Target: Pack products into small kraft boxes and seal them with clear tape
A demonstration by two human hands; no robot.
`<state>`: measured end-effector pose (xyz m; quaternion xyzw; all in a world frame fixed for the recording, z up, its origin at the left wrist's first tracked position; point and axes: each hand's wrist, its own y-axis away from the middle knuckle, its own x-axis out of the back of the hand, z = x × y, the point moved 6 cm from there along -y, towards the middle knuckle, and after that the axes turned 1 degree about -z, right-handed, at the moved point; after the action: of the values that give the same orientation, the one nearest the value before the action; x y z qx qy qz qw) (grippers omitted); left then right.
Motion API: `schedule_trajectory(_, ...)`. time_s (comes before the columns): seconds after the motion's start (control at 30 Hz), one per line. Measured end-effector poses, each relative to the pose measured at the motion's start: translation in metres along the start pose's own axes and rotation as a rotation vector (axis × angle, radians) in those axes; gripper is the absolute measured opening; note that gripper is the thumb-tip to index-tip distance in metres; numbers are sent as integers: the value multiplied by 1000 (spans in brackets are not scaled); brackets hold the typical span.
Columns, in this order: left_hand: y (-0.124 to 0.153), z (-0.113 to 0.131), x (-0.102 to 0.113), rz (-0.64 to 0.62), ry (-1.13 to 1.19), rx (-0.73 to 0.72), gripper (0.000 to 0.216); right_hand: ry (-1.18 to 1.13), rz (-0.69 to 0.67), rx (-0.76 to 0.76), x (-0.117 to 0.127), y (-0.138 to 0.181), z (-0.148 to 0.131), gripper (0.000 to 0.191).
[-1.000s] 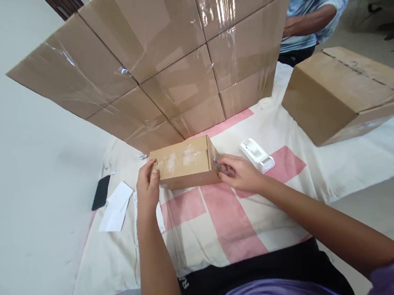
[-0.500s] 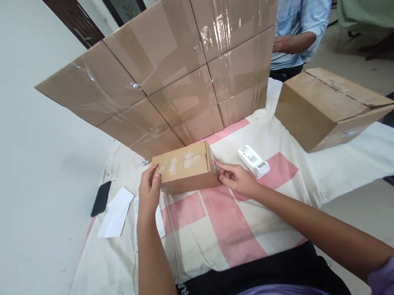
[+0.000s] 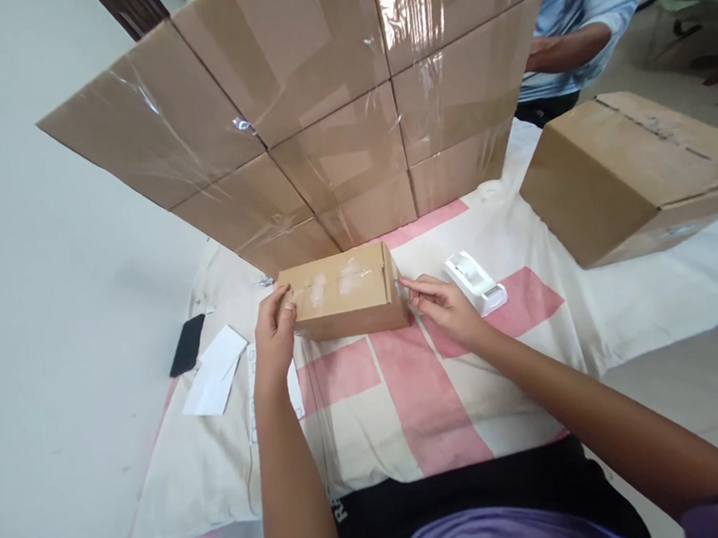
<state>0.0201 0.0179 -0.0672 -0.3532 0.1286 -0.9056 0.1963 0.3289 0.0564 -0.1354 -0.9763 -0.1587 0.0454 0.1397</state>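
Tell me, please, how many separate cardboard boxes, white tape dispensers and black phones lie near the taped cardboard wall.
Cardboard boxes: 2, the small box and the large box
White tape dispensers: 1
Black phones: 1
Total: 4

White tape dispenser, big carton, black phone, paper slips

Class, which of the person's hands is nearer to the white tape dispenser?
The right hand: it touches the right end of the small box, just beside the tape dispenser. The left hand grips the opposite end, farther away.
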Motion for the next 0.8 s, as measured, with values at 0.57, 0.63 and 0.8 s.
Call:
schedule_trajectory(0.57, -8, -6, -1, -80, 15, -35, 44, 45, -13, -23, 7, -4, 5, 36)
schedule_trajectory(0.63, -7, -4, -1, -88, 11, -21, 44, 51, 51, -2, 8, -5, 3, 31)
schedule_trajectory(0.8, -5, -1, 0, -78, 27, 10, 43, 109, 60, 34, 4, -4, 1, 25)
